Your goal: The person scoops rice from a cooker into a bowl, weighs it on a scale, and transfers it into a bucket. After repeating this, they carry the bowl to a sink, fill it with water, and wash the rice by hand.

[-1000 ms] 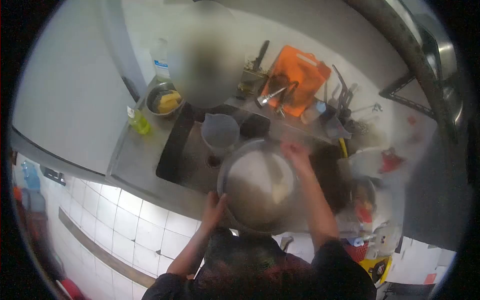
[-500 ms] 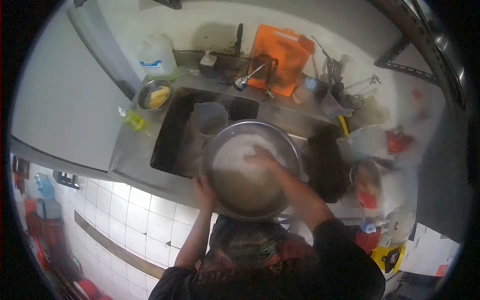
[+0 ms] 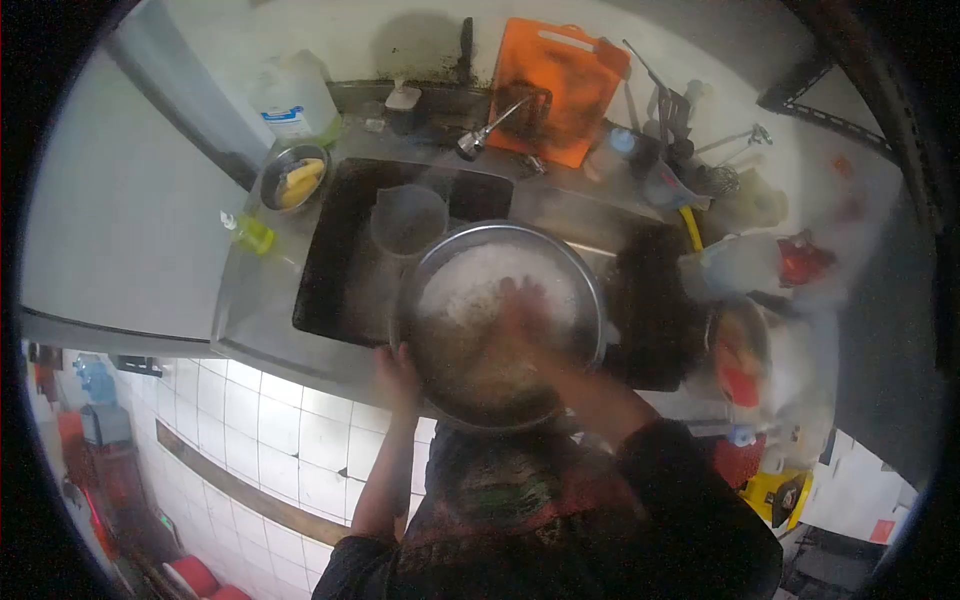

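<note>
A large round metal bowl [image 3: 590,285] sits over the sink in front of me, tilted slightly. Inside it, white grains that look like rice [image 3: 490,275] are heaped on the far side, with cloudy water [image 3: 460,370] on the near side. My left hand [image 3: 397,378] grips the bowl's outer wall at the lower left. My right hand [image 3: 522,315] is inside the bowl, its fingers spread at the edge of the grains; motion blurs it somewhat.
The double sink [image 3: 320,270] holds a translucent pitcher [image 3: 410,220] at left. Behind stand a faucet [image 3: 475,142] and an orange cutting board [image 3: 560,90]. At left are a small metal bowl [image 3: 270,190] and a soap bottle [image 3: 255,235]; utensils [image 3: 670,120] crowd the right.
My right hand has drawn back toward me across the grains, and its fingers have spread. My left hand stays at the bowl's side. The whole view has shifted slightly.
</note>
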### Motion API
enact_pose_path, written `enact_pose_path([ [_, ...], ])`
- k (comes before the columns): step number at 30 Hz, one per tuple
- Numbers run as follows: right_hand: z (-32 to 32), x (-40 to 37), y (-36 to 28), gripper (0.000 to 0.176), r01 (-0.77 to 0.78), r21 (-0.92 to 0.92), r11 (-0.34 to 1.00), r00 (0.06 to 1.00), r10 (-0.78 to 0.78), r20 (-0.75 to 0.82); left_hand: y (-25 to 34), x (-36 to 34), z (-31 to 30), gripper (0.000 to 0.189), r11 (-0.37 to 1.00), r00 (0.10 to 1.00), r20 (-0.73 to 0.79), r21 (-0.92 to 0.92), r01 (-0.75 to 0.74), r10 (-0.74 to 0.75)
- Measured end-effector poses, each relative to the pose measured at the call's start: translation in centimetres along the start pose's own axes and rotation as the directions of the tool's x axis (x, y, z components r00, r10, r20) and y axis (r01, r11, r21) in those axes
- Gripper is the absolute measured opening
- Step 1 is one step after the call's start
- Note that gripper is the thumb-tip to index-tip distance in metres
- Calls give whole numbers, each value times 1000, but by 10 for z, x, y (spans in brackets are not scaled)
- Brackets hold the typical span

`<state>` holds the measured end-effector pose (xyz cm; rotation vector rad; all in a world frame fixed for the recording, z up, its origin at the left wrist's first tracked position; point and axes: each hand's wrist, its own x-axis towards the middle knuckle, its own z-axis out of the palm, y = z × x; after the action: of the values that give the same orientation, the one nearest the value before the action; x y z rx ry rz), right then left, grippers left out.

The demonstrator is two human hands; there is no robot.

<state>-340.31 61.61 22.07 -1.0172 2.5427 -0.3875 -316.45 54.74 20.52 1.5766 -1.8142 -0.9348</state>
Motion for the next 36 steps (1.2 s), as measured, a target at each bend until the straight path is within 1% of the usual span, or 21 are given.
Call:
enact_pose_path([
  [1,-1,5,6,44,-57,28,998,995,54,85,1,0,-1,32,998,1000,0,-58,-19,19],
  [3,7,-3,22,46,140,118,983,977,-156,147,3,-2,-2,29,983,998,1,-176,-54,55],
  [5,14,-13,39,49,320,213,923,912,-361,196,4,-3,-3,34,980,1000,27,-200,5,1],
  [6,-1,-15,40,49,385,204,900,851,-432,298,5,-2,-3,36,977,999,36,-213,33,-26],
  [8,-46,-11,26,48,516,208,831,681,-545,490,-4,0,3,29,981,999,8,-190,33,-32],
  [9,-46,5,25,49,499,197,844,740,-533,411,-9,1,7,26,983,999,-4,-178,34,-35],
  [12,-22,60,26,50,419,163,893,888,-441,129,-14,-1,10,25,989,997,-63,-131,-63,55],
  [14,3,79,2,51,349,123,929,936,-338,-100,-12,-1,8,25,989,997,-56,-136,-61,54],
  [15,9,78,-9,52,263,119,957,964,-265,6,-11,-1,7,25,989,997,-53,-139,-60,53],
  [17,17,76,-26,54,95,83,992,971,-111,214,-5,0,6,26,973,993,-76,-204,-104,90],
  [18,31,72,-19,59,136,150,979,971,-162,177,-3,-1,5,26,964,991,-86,-235,-123,105],
  [20,55,67,3,62,160,280,947,910,-252,330,4,-5,-1,27,958,996,-35,-273,-87,81],
  [22,61,54,5,64,225,179,958,857,-282,431,5,-3,0,27,954,998,-6,-291,-67,69],
  [24,14,-14,-35,61,307,38,951,919,-307,248,-3,-3,4,27,959,998,9,-278,-55,60],
  [25,-25,-65,-63,58,337,58,940,941,-338,17,-5,-3,5,28,965,998,7,-258,-52,56],
  [26,-8,-87,-60,57,333,30,942,940,-330,-83,-6,-3,6,28,970,999,5,-238,-52,55],
  [27,10,-101,-54,56,343,-60,937,929,-348,-123,-7,-4,6,28,975,999,4,-216,-51,53],
  [29,25,-109,-44,55,321,-220,921,931,-350,-107,0,-5,1,36,983,998,66,-184,6,6],
  [31,20,-95,-44,55,252,-293,922,955,-285,-76,11,-3,-7,38,986,996,87,-166,14,0],
  [33,14,-67,-35,54,162,-292,943,980,-189,-69,18,-5,-13,36,987,996,81,-159,-21,34],
  [36,14,-14,-12,54,38,-224,974,997,-52,-56,17,-3,-13,34,987,994,106,-153,51,-35],
])
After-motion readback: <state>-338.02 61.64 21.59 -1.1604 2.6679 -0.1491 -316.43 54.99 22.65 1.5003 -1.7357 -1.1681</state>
